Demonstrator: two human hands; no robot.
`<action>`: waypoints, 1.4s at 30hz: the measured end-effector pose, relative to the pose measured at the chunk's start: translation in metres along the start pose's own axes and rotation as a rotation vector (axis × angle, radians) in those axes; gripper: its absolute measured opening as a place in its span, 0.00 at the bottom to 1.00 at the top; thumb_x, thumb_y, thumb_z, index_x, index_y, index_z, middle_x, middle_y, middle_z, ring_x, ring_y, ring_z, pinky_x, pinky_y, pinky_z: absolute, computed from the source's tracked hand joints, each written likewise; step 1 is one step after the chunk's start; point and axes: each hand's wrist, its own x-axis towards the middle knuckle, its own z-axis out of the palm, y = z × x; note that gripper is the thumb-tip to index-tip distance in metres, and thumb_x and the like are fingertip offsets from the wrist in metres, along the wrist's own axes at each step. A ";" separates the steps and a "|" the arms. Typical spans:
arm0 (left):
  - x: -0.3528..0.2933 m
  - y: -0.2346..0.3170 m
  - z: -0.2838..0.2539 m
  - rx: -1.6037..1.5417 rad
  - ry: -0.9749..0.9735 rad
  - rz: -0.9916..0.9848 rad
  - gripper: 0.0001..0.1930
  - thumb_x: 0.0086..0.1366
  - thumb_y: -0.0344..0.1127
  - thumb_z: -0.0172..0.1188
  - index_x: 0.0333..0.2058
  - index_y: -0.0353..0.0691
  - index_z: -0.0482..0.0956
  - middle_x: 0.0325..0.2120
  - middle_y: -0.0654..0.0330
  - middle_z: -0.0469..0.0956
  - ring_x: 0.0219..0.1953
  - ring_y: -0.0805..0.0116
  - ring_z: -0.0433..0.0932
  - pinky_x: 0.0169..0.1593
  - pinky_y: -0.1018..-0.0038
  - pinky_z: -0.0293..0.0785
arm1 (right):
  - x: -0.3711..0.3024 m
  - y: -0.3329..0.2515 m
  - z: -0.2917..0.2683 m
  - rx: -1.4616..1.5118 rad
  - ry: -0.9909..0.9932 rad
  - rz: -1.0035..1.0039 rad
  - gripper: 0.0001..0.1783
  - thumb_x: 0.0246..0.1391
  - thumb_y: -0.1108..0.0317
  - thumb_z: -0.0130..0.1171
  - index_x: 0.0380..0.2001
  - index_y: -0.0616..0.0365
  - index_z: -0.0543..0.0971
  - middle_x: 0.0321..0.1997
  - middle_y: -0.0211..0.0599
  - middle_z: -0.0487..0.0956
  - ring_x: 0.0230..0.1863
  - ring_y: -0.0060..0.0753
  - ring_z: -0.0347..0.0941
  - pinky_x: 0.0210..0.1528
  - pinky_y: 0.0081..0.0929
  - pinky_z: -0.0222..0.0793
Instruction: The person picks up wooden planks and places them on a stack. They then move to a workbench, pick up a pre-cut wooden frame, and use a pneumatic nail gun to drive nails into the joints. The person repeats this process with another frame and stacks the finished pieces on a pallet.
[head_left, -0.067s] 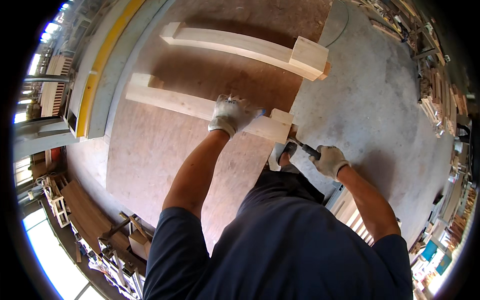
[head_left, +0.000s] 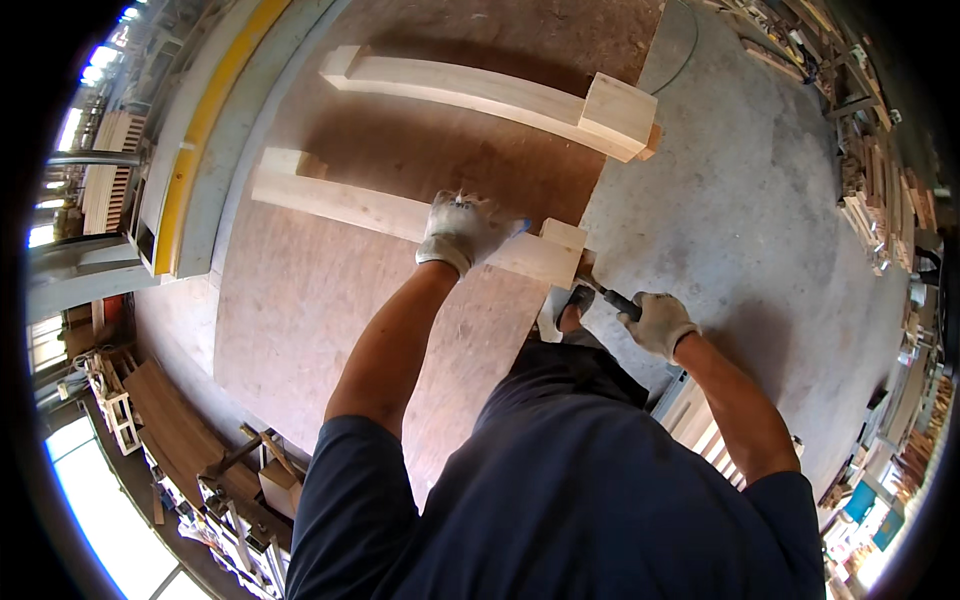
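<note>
My left hand (head_left: 463,230), in a white work glove, grips the nearer wooden beam (head_left: 340,202) partway along. A small blue spot shows by its fingertips; what it belongs to I cannot make out. The beam is pale, with a short block (head_left: 565,233) standing at its right end and another piece at its left end. In my gloved right hand (head_left: 660,324) is the black grip of a hammer (head_left: 622,304). Its head is close against the beam's right end and partly hidden, so contact is hard to judge.
A second pale beam (head_left: 460,85) with end blocks lies farther off on the brown plywood sheet (head_left: 360,310). Bare concrete floor (head_left: 730,190) is on the right. A yellow-striped rail (head_left: 205,110) runs along the left. Stacked lumber (head_left: 872,200) lines the right edge; my foot is beside the beam's end.
</note>
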 end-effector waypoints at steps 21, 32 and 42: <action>-0.018 0.009 0.014 0.053 0.170 0.356 0.36 0.51 0.65 0.68 0.51 0.44 0.79 0.50 0.54 0.77 0.57 0.54 0.70 0.67 0.55 0.55 | -0.039 0.141 0.186 0.680 0.079 0.576 0.23 0.54 0.50 0.59 0.38 0.60 0.83 0.32 0.56 0.83 0.40 0.55 0.82 0.45 0.46 0.75; -0.047 0.017 0.008 0.032 0.030 0.508 0.45 0.36 0.62 0.76 0.52 0.44 0.75 0.52 0.51 0.75 0.58 0.49 0.70 0.63 0.51 0.61 | -0.074 0.141 0.220 0.758 -0.058 0.800 0.25 0.49 0.49 0.66 0.36 0.64 0.85 0.32 0.44 0.85 0.35 0.39 0.82 0.41 0.37 0.76; -0.113 0.032 -0.004 -0.138 0.173 0.473 0.48 0.32 0.53 0.80 0.55 0.41 0.75 0.54 0.50 0.74 0.61 0.46 0.67 0.66 0.47 0.58 | -0.005 0.067 0.088 0.573 0.057 0.286 0.25 0.52 0.50 0.58 0.37 0.66 0.83 0.34 0.56 0.83 0.38 0.53 0.82 0.40 0.46 0.74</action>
